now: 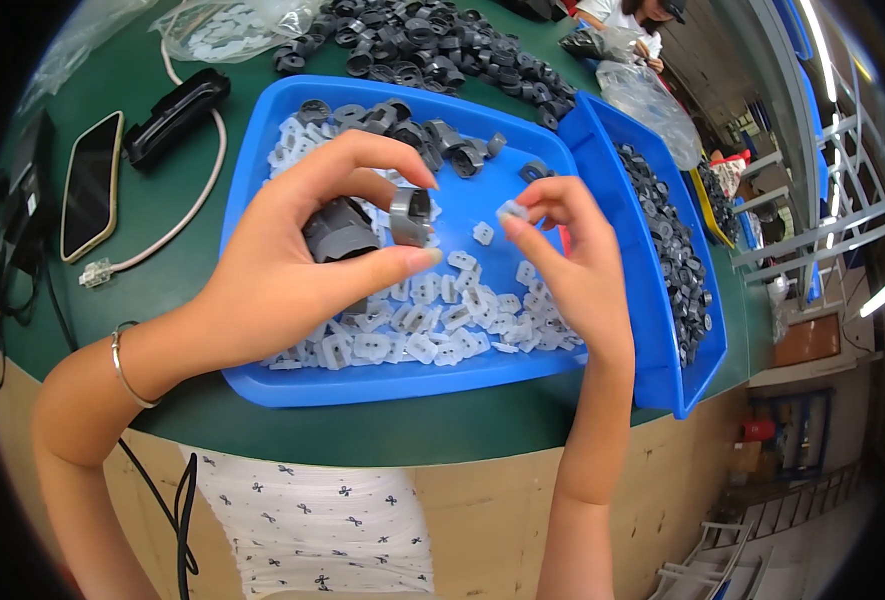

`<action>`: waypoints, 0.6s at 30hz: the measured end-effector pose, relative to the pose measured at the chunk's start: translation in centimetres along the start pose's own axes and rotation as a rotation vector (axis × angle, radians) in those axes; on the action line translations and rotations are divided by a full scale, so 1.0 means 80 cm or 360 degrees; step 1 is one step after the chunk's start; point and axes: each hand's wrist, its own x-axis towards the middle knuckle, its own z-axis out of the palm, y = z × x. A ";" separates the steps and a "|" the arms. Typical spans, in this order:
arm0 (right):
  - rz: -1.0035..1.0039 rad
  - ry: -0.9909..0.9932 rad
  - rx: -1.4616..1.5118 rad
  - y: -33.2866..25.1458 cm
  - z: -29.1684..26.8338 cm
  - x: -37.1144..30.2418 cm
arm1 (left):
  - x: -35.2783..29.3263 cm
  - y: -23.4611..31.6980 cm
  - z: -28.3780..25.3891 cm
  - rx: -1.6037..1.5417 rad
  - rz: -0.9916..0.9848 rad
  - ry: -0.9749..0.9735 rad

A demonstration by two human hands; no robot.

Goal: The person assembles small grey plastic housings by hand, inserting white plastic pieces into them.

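Over a blue tray (382,392), my left hand (307,235) is closed on a short grey plastic ring (408,218), pinched between thumb and fingers. A larger dark grey plastic part (340,232) shows between that hand's thumb and palm. To the right, my right hand (572,250) pinches a small translucent white plastic piece (511,211) at its fingertips, apart from the ring. Many similar white pieces (442,320) lie in the tray below the hands. Loose grey ring parts (442,140) lie along the tray's far side.
A narrower blue bin (684,385) holding small dark parts (672,250) stands at right. Beyond the tray spreads a heap of dark rings (432,45). A phone (92,185), a black device (177,115) and a white cable (202,200) lie at left. Another person (627,25) sits at far right.
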 end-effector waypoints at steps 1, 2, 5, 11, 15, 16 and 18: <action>-0.0084 0.0118 0.0179 -0.005 0.004 -0.002 | 0.000 -0.003 0.001 0.0043 0.0095 0.0023; -0.0165 0.0235 0.0359 -0.011 0.008 -0.004 | 0.000 -0.002 0.002 0.0060 0.0088 0.0039; -0.0187 0.0291 0.0578 -0.029 0.020 -0.013 | -0.001 0.011 -0.001 -0.0219 -0.0291 0.0013; -0.0496 0.0265 0.0580 -0.030 0.036 -0.023 | -0.001 -0.003 -0.001 0.0027 0.0182 -0.0140; -0.0833 0.0269 0.0396 -0.035 0.035 -0.019 | 0.000 -0.004 0.001 -0.0029 0.0235 -0.0158; -0.0833 0.0267 0.0440 -0.032 0.033 -0.020 | 0.000 -0.005 0.001 -0.0112 0.0187 -0.0187; -0.0832 0.0263 0.0528 -0.028 0.030 -0.022 | 0.002 -0.009 -0.002 -0.0023 0.0250 -0.0239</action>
